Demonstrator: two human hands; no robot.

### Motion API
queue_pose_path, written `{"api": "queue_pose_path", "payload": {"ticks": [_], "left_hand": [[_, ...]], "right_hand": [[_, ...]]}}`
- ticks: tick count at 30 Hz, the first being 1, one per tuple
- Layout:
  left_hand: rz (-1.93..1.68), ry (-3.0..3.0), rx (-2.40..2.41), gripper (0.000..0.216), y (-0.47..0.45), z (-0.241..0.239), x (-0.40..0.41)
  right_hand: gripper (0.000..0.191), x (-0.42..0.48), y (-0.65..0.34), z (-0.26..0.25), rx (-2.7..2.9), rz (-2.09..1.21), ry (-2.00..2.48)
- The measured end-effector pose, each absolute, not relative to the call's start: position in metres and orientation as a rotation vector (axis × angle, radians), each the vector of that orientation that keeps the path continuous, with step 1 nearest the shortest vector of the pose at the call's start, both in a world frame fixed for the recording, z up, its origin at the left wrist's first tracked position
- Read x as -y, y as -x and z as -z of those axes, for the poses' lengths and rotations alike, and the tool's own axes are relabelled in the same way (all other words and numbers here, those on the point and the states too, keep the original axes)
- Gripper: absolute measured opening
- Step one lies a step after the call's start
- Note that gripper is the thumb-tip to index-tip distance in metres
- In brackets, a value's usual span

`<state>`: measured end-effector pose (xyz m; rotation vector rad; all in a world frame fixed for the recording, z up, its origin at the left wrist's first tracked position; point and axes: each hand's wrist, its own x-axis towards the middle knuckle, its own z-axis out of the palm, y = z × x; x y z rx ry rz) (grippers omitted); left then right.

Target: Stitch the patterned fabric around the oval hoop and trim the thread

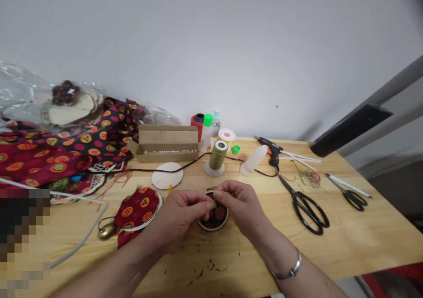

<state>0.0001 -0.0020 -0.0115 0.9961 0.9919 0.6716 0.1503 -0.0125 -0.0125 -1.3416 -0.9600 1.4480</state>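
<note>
My left hand (190, 207) and my right hand (236, 201) meet over a small round piece (216, 221) with dark patterned cloth and a pale rim. The fingers of both hands are pinched close together above it. What lies between them is too small and hidden to name. A short olive strand (211, 188) shows by my right fingertips. To the left of my left hand lies a red patterned cloth round (139, 207) with a white edge, and a brass bell (107, 231) beside it. A thread cone (219, 158) in olive green stands just beyond my hands.
Large black-handled scissors (309, 210) and smaller scissors (352, 196) lie right. Behind are a glue gun (271, 150), a white bottle (254, 160), a green-capped bottle (206, 133) and a cardboard box (167, 152). Patterned fabric (82, 139) heaps left; a black cable (142, 170) crosses the table.
</note>
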Motion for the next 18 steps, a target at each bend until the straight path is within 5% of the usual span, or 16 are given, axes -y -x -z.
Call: {"api": "queue_pose_path", "payload": {"ticks": [9, 18], "left_hand": [[-0.716, -0.944, -1.001, 0.016, 0.0004, 0.0116, 0.0026], [-0.692, -0.963, -1.031, 0.015, -0.0012, 0.0121, 0.0026]], "right_hand": [[0.040, 0.0100, -0.1529, 0.0105, 0.844, -1.697, 1.156], [0.027, 0.0131, -0.1499, 0.0114, 0.955, -1.568, 1.225]]}}
